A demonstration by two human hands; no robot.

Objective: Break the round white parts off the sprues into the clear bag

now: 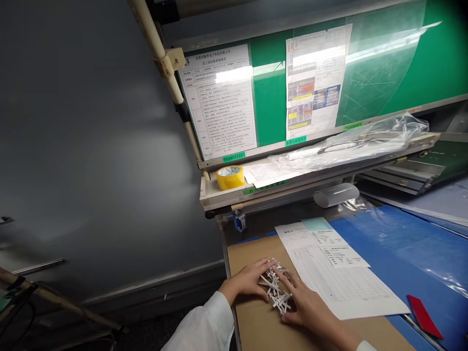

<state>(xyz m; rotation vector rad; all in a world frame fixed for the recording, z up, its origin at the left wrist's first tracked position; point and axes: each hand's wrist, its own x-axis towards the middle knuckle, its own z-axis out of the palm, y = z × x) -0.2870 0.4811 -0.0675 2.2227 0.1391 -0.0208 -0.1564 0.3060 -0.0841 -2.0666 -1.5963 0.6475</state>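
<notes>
A loose heap of small white stick-like pieces [276,292] lies on the brown cardboard [252,321] in front of me; their exact kind is too small to tell. On the heap's left side is my left hand [252,279], fingers spread and curved along its edge. My right hand [302,300] rests on the opposite side, fingers apart, touching the pieces. Between them the two hands surround the heap, and neither is closed on a piece. Some of the pieces are hidden under my fingers.
Printed sheets [321,273] lie right of the heap, over a blue mat [402,243]. A red flat piece [424,317] is farther right. Above, a shelf [219,200] carries yellow tape [230,178] and plastic bags [358,144]. A small blue-white box [239,221] stands beneath it.
</notes>
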